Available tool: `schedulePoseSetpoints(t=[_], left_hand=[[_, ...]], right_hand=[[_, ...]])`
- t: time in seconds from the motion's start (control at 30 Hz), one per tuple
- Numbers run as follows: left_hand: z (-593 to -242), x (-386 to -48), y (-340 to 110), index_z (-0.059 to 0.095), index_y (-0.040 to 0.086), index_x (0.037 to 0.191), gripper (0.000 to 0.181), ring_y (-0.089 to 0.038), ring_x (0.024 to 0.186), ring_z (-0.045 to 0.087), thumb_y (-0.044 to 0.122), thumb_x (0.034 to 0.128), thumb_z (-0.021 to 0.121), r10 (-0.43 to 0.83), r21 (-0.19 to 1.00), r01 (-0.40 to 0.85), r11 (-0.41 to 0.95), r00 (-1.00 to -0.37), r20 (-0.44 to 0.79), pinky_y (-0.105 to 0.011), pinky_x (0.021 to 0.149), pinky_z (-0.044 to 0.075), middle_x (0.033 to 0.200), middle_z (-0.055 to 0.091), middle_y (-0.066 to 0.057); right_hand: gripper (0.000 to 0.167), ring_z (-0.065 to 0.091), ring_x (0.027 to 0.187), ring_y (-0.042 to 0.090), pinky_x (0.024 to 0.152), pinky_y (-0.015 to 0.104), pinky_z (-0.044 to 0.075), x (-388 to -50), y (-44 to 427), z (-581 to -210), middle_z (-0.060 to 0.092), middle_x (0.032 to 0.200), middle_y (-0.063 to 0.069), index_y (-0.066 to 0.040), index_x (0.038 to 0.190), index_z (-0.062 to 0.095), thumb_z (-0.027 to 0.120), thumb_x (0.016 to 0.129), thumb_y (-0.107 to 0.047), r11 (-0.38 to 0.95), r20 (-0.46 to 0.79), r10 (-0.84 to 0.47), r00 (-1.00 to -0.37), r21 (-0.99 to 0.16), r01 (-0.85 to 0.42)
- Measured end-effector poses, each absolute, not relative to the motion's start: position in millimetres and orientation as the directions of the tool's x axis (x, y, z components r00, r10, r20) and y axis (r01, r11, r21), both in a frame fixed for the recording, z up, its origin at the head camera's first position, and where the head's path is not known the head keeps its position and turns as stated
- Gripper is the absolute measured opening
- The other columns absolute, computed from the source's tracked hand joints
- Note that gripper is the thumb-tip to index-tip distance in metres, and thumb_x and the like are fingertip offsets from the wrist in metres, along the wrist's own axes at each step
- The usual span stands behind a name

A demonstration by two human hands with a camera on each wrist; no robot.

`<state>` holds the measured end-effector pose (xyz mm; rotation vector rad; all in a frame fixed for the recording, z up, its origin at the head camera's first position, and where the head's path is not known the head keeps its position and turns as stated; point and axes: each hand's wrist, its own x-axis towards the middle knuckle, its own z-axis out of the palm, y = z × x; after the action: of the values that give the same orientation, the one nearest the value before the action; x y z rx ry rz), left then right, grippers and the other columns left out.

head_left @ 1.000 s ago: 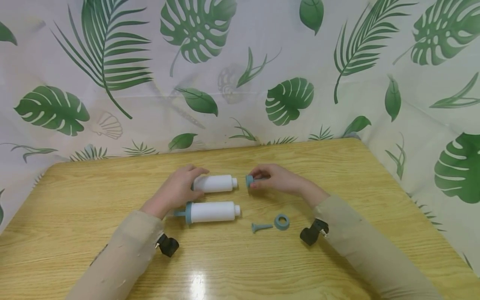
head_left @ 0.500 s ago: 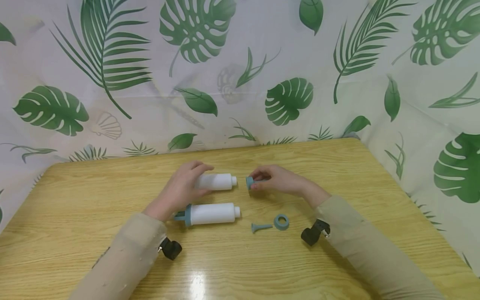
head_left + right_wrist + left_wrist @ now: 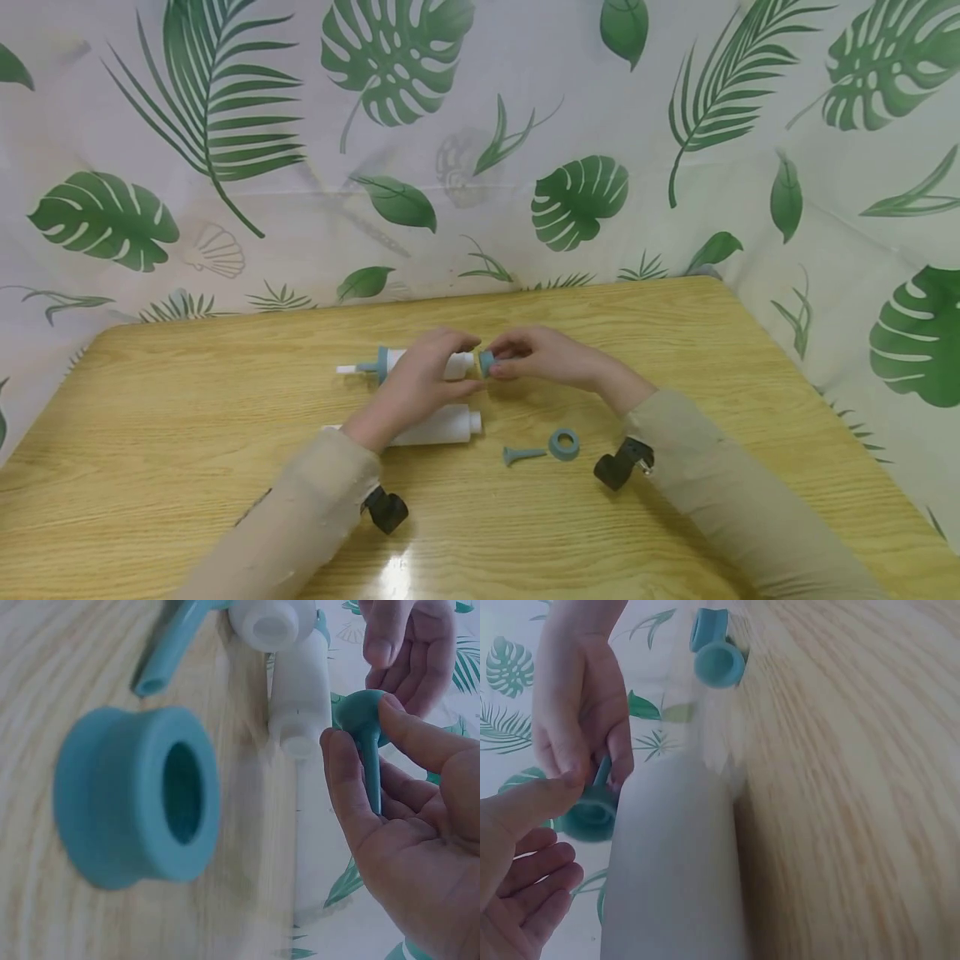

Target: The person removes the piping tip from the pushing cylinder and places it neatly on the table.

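My right hand [image 3: 551, 358] pinches a blue-green funnel-shaped nozzle [image 3: 362, 712] between thumb and fingers, its thin stem pointing into the palm. Close to the nozzle's wide end, my left hand [image 3: 423, 375] reaches over the farther white syringe-like tube [image 3: 458, 366]; a gap separates its thumb from the nozzle in the right wrist view. That tube lies on its side, with a blue-green collar and a rod at its left end. Nearer me lies a second white tube [image 3: 442, 425], its left part hidden by the left hand and wrist.
A small funnel-shaped nozzle [image 3: 523, 454] and a blue-green ring [image 3: 564, 444] lie on the wooden table [image 3: 480, 533], right of the nearer tube. A leaf-print cloth [image 3: 480, 167] hangs behind the table's far edge.
My left hand has moved right, from the farther tube's left end to near its neck, uncovering the collar and rod. The right hand has shifted slightly left with the nozzle.
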<state>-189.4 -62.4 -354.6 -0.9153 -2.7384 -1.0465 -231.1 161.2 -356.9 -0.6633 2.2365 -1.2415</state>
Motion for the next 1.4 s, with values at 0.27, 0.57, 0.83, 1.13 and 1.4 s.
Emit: schedulePoseSetpoints(t=[0.27,0.57,0.83,1.13,1.4], left_hand=[[-355,-192,-55,0.062,0.001,0.118,0.042,-0.024,0.11,0.056,0.015,0.0815,0.077,0.47,0.576,0.539,0.614,-0.836,0.282,-0.037,0.093,0.046,0.116,0.063,-0.01],[-357,-193,-55,0.065,0.005,0.113,0.033,-0.022,0.109,0.057,0.014,0.0829,0.076,0.453,0.581,0.515,0.63,-0.852,0.263,-0.037,0.092,0.046,0.113,0.063,-0.007],[-354,-194,-60,0.066,0.004,0.114,0.033,-0.023,0.109,0.057,0.014,0.0841,0.074,0.432,0.579,0.5,0.644,-0.862,0.264,-0.037,0.093,0.046,0.114,0.064,-0.007],[-358,-194,-61,0.069,0.002,0.111,0.033,-0.023,0.099,0.059,0.008,0.0798,0.077,0.468,0.555,0.574,0.602,-0.817,0.336,-0.036,0.085,0.05,0.104,0.064,-0.007],[-358,-194,-61,0.068,0.003,0.112,0.032,-0.021,0.1,0.059,0.013,0.0826,0.076,0.462,0.577,0.55,0.603,-0.831,0.31,-0.034,0.085,0.05,0.106,0.064,-0.006]], right_hand=[[0.039,0.062,0.104,0.023,0.091,0.036,0.049,-232,156,-356,0.063,0.114,0.011,0.002,0.125,0.056,0.062,0.094,-0.02,0.38,-0.158,-0.661,-0.733,-0.914,-0.145],[0.038,0.061,0.105,0.023,0.092,0.036,0.048,-232,155,-353,0.064,0.113,0.011,0.002,0.125,0.057,0.064,0.093,-0.019,0.397,-0.148,-0.657,-0.739,-0.902,-0.172],[0.022,0.062,0.102,0.022,0.088,0.036,0.05,-231,162,-350,0.065,0.107,0.01,0.0,0.112,0.06,0.063,0.092,-0.009,0.44,-0.133,-0.624,-0.77,-0.874,-0.205],[0.015,0.063,0.093,0.024,0.085,0.04,0.052,-234,163,-353,0.064,0.102,0.018,0.003,0.106,0.061,0.059,0.094,-0.005,0.365,-0.096,-0.628,-0.772,-0.913,-0.183],[0.015,0.063,0.089,0.025,0.082,0.038,0.053,-234,159,-354,0.064,0.097,0.016,0.002,0.107,0.061,0.06,0.093,-0.005,0.337,-0.066,-0.619,-0.783,-0.922,-0.189]])
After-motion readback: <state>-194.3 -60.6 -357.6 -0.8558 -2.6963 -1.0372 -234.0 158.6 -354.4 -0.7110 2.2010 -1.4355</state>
